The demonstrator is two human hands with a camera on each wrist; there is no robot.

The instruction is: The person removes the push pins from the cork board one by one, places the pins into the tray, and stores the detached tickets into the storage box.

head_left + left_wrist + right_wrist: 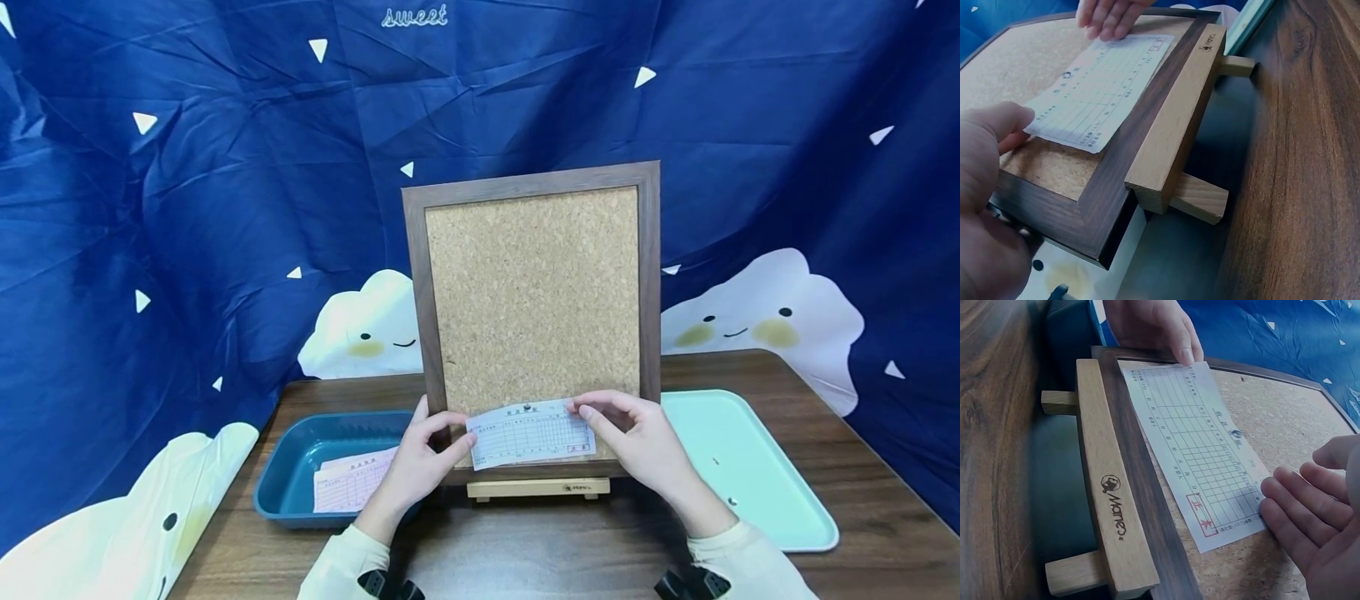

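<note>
Hanging behind everything is a big dark-blue cloth with smiling white clouds. Before it is my brown wooden bench. A cork board in a dark brown wood frame stands up on a pale wooden stand. A flat mint-green tray lies to its right, and a deep blue tub with pink printed papers inside sits to its left. My left hand pinches one end of a white printed paper slip. My right hand is loose, fingers nearly straight, with the tips at the slip's other end. The slip lies low on the cork, with a small dark pin at its top middle. I think I'm setting it straight. Next, I'd guess, it needs gentle smoothing and a good push on the pin. Two tiny bits lie in the mint tray, too small to tell.
</note>
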